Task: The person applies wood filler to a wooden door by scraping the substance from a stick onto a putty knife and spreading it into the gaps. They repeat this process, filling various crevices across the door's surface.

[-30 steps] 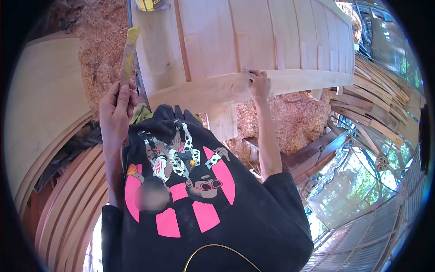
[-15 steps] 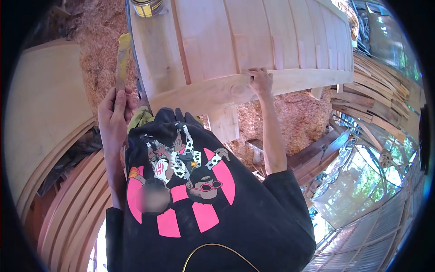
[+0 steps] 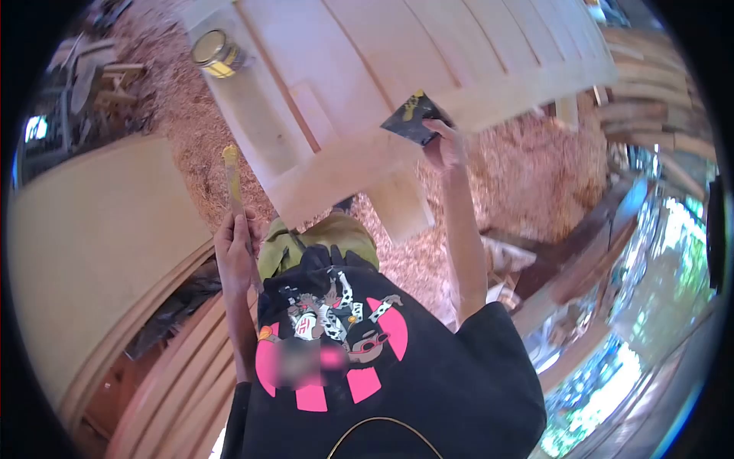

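A narrow stick (image 3: 234,180) with yellow paste on its far end stands up out of my left hand (image 3: 238,233), whose fingers are closed round its lower part. My right hand (image 3: 446,145) pinches a dark, flat square piece (image 3: 417,118) by its right side. Yellow paste lies on the upper face of that piece. It is held over the near edge of a pale wooden panel (image 3: 344,92) with grooves between its boards. A yellow-labelled can (image 3: 218,55) rests on the panel's left end.
Wood shavings (image 3: 527,172) cover the ground. A large pale board (image 3: 99,229) lies at the left, with curved wooden strips (image 3: 180,375) below it. Stacked planks (image 3: 650,92) are at the upper right. A block (image 3: 401,205) juts from under the panel.
My right hand has left the panel's edge and now holds up the dark square piece. The view has shifted, so the panel and can sit differently. My left hand still grips the stick.
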Motion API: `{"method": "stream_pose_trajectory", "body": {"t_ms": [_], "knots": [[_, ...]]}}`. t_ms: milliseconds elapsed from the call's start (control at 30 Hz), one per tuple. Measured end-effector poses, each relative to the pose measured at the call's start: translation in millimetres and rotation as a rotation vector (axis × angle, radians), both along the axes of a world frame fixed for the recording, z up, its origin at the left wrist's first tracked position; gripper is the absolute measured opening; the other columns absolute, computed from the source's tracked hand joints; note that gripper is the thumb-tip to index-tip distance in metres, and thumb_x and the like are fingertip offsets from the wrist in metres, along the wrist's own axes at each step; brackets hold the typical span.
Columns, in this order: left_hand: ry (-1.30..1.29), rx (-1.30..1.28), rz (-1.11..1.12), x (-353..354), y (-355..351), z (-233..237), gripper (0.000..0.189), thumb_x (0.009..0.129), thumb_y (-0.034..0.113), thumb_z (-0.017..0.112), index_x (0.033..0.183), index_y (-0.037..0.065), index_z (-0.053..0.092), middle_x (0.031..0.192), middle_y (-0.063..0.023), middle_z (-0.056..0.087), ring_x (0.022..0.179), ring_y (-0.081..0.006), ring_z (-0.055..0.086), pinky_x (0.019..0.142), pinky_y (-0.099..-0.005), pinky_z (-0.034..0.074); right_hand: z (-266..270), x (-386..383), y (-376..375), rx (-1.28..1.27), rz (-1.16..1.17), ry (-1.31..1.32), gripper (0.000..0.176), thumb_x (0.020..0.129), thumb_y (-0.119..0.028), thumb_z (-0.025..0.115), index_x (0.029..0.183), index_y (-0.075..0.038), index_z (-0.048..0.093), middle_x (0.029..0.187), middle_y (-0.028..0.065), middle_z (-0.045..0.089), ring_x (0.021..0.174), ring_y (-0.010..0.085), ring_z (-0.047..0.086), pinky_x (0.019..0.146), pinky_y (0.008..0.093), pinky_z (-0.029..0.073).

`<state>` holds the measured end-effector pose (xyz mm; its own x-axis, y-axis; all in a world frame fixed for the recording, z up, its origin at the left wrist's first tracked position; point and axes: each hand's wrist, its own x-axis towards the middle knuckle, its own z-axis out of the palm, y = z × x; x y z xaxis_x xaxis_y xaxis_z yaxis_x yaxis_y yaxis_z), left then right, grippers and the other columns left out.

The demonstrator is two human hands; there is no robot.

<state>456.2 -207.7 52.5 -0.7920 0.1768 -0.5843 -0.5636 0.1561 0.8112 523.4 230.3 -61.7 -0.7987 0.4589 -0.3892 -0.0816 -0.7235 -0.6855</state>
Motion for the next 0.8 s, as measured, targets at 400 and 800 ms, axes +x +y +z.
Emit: {"method": "stream_pose_trajectory", "body": {"t_ms": [400, 800], "knots": [[0.219, -0.109, -0.324, -20, 26, -114, 0.022, 0.107, 0.024, 0.060, 0.100, 0.004, 0.062, 0.072, 0.0049, 0.049, 0.060, -0.0052, 0.043, 0.053, -0.0247, 0.033, 16, 227, -91, -0.292, -0.421, -0.015, 0.051, 0.084, -0.006, 0.074, 0.134, -0.004, 0.062, 0.125, 0.0136, 0.070, 0.118, 0.0313, 0.066, 0.109, 0.0480, 0.051], [0.839, -0.802, 0.028, -23, 27, -203, 0.030, 0.096, 0.030, 0.073, 0.101, 0.001, 0.066, 0.075, -0.0198, 0.063, 0.076, -0.0416, 0.063, 0.067, -0.0529, 0.046, 58, 198, -9, 0.160, 0.082, -0.284, 0.040, 0.084, 0.006, 0.077, 0.124, 0.006, 0.070, 0.112, 0.0155, 0.076, 0.100, 0.0230, 0.074, 0.096, 0.0374, 0.058]]}}
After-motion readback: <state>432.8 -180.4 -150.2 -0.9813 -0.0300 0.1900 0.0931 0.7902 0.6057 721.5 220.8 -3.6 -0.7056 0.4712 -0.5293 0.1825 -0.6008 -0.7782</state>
